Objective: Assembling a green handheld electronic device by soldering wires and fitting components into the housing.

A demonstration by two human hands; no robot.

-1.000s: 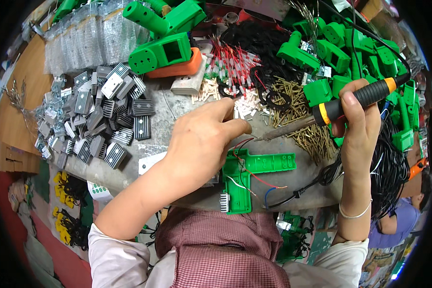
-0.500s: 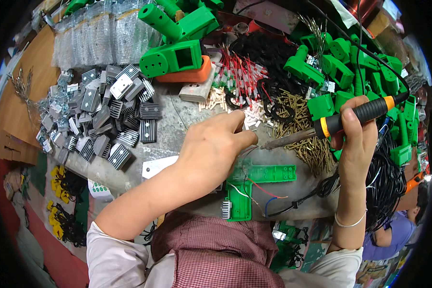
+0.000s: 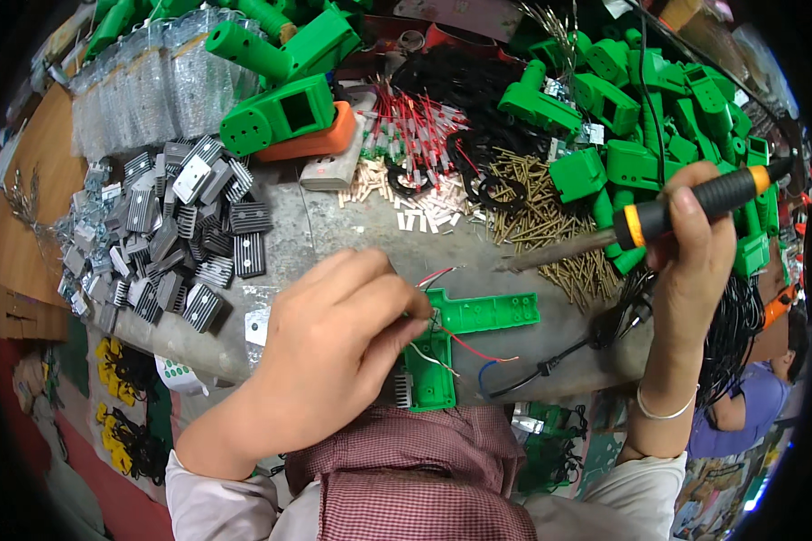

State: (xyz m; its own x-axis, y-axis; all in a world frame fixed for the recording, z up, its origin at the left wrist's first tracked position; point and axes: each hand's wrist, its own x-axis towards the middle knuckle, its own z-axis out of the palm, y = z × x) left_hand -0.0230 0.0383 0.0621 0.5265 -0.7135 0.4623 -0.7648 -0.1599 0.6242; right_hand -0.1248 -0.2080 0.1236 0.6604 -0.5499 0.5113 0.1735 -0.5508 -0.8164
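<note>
My right hand grips a soldering iron by its black and yellow handle. The iron's metal tip points left, above the table and apart from the wires. My left hand is closed, its thumb and fingers pressed together at the left side of a green plastic half-shell; what they pinch is hidden. Thin red wires stick out just above the fingertips. Inside the open shell lie a white wire and a red wire. A finned metal heat sink sits at the shell's lower left.
Finned heat sinks are heaped on the left. Behind lie red-wired small parts, white tubes and brass-coloured pins. Green housings pile up at the right. A black cable runs from the shell towards a plug.
My left hand has moved down and left, from the iron's tip to the shell's side. The soldering iron has shifted slightly right, away from the wires.
</note>
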